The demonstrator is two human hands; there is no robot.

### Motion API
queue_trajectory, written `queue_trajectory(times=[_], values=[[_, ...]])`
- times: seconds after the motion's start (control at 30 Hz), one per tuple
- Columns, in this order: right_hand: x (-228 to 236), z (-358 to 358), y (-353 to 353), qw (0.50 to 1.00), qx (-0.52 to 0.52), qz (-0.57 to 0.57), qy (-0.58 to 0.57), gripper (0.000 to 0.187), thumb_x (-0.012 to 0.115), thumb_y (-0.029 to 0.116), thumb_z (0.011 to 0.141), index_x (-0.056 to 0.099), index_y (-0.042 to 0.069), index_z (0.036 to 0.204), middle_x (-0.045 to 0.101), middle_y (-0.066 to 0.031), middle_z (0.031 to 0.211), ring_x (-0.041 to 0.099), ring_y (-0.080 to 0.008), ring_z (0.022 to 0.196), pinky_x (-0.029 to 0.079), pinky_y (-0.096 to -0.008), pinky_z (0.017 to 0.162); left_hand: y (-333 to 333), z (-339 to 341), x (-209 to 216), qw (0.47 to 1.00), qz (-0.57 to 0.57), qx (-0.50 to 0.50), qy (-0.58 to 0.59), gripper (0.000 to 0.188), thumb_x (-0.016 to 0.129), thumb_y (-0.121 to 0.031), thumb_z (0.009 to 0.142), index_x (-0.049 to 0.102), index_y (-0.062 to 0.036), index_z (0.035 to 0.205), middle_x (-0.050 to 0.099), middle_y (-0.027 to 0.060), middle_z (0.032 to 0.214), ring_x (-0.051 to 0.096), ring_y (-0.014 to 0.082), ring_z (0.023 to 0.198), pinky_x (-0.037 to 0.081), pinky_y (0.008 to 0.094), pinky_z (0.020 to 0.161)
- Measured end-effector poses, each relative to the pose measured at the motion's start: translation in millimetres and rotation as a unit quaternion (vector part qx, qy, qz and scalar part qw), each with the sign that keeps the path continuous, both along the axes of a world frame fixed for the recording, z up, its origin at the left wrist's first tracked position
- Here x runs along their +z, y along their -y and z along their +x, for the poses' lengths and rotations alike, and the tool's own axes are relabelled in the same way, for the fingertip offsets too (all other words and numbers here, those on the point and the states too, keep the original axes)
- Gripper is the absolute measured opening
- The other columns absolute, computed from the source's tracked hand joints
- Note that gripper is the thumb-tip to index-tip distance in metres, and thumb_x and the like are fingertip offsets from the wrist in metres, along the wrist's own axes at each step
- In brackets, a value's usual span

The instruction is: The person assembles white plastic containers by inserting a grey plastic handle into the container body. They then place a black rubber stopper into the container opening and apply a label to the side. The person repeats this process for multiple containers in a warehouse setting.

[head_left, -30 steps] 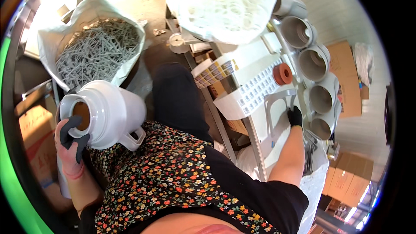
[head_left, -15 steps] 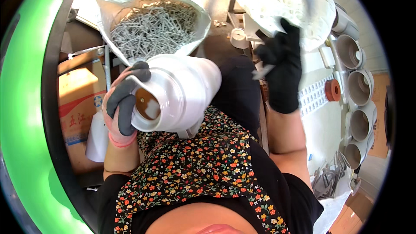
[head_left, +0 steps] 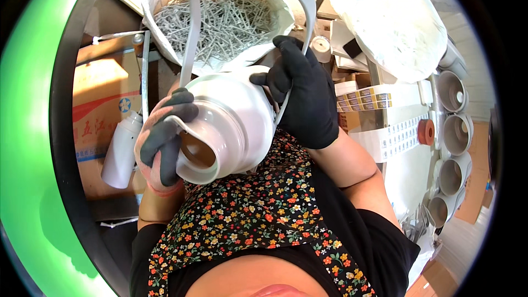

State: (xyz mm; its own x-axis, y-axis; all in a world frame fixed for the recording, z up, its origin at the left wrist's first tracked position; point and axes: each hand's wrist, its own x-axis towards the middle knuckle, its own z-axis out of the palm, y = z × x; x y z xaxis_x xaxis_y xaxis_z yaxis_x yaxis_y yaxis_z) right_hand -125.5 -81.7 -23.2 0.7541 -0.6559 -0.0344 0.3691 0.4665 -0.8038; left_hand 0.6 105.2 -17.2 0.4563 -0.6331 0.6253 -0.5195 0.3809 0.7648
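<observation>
A white plastic jug body [head_left: 234, 118] with a flared spout lies tilted over my lap, its opening turned toward the lower left; brown shows inside. My left hand [head_left: 165, 140], in a pink and grey coated glove, is closed around the spout end. A long light-grey carrying handle [head_left: 308, 5] arches up from the jug, one leg beside my left hand, the other at the jug's right side. There my right hand [head_left: 305, 96], black-gloved, grips the handle's lower leg against the jug. Its fingertips partly hide where the handle meets the body.
Beyond the jug stands a white sack [head_left: 283, 19] full of grey metal pins or nails [head_left: 220, 25]. A second white bag [head_left: 390, 22] sits far right. Label sheets [head_left: 401, 138], a brown tape roll [head_left: 425, 132] and grey cups [head_left: 456, 135] line the right. A white bottle [head_left: 122, 151] is left, beside a cardboard box [head_left: 104, 99].
My right hand has come left to the jug, bringing the grey handle, which now arches over it. The jug stays in my left hand, and the view has shifted slightly.
</observation>
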Motion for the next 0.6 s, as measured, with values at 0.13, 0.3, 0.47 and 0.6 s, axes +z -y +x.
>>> queue_trajectory(times=[0.13,0.3,0.47,0.6], values=[[-7.7,3.6,-6.6,0.998,-0.013,-0.023,-0.064,0.022,0.056,0.019,0.09,0.054,0.001,0.103,0.058,-0.0037,0.077,0.054,-0.0101,0.068,0.048,-0.0268,0.072,-1.4,-1.9,13.0,0.981,-0.006,-0.116,0.153,0.005,0.051,-0.012,0.084,0.056,-0.0129,0.082,0.063,0.0179,0.1,0.059,0.0373,0.096,0.045,0.0509,0.088],[7.6,-1.1,-18.2,0.992,0.005,-0.082,-0.1,0.022,0.053,0.01,0.088,0.053,0.001,0.107,0.06,-0.008,0.107,0.054,-0.0111,0.094,0.045,-0.026,0.083,-2.9,-3.9,35.3,0.977,0.029,-0.099,0.186,0.005,0.061,-0.02,0.079,0.062,-0.0228,0.083,0.064,0.006,0.095,0.063,0.0277,0.086,0.047,0.0469,0.086],[30.4,-6.2,-14.0,0.895,-0.111,-0.419,0.104,0.031,0.058,0.002,0.081,0.05,-0.001,0.111,0.057,-0.0078,0.107,0.053,-0.0114,0.094,0.042,-0.0276,0.085,7.4,1.9,25.3,0.986,0.035,0.056,0.154,0.023,0.058,-0.013,0.083,0.056,-0.0018,0.102,0.057,0.0129,0.114,0.055,0.0282,0.108,0.045,0.0439,0.095],[48.3,-2.1,-0.5,0.995,-0.023,-0.097,-0.008,0.026,0.057,0.009,0.085,0.051,0.001,0.109,0.058,-0.0057,0.091,0.054,-0.0097,0.082,0.044,-0.025,0.079,16.0,4.3,23.4,0.993,0.083,0.026,0.077,0.039,0.043,-0.012,0.09,0.043,0.0022,0.126,0.057,0.0253,0.114,0.055,0.0324,0.109,0.04,0.0426,0.098]])
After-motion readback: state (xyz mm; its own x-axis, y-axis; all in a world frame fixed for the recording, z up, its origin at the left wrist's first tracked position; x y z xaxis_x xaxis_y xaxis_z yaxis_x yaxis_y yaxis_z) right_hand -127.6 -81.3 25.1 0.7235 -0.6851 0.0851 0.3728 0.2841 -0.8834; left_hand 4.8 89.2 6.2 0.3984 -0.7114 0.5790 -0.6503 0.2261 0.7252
